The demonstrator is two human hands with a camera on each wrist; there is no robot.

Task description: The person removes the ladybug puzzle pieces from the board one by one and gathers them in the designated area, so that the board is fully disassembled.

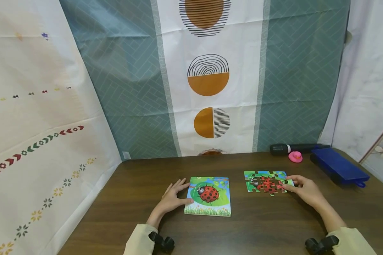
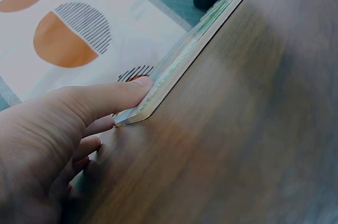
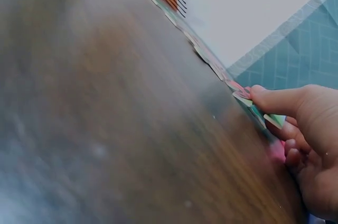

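A ladybug picture board [image 1: 209,196] lies flat on the wooden table. My left hand [image 1: 175,196] rests at its left edge, fingers extended and spread. In the left wrist view the thumb [image 2: 129,91] lies on the board's near corner. To the right, several joined jigsaw pieces [image 1: 265,182] form a partial ladybug picture. My right hand [image 1: 306,191] is at their right side and pinches a puzzle piece [image 1: 288,182] between thumb and fingers. The right wrist view shows that green-edged puzzle piece [image 3: 274,120] tilted, partly hidden by the fingers.
Behind the jigsaw stand a pink rubber duck [image 1: 295,157] and a black cylindrical object [image 1: 279,149]. A blue box [image 1: 339,166] sits at the back right. Patterned cloth [image 1: 140,88] hangs along the table's back edge, with white cloth [image 1: 51,141] on the left.
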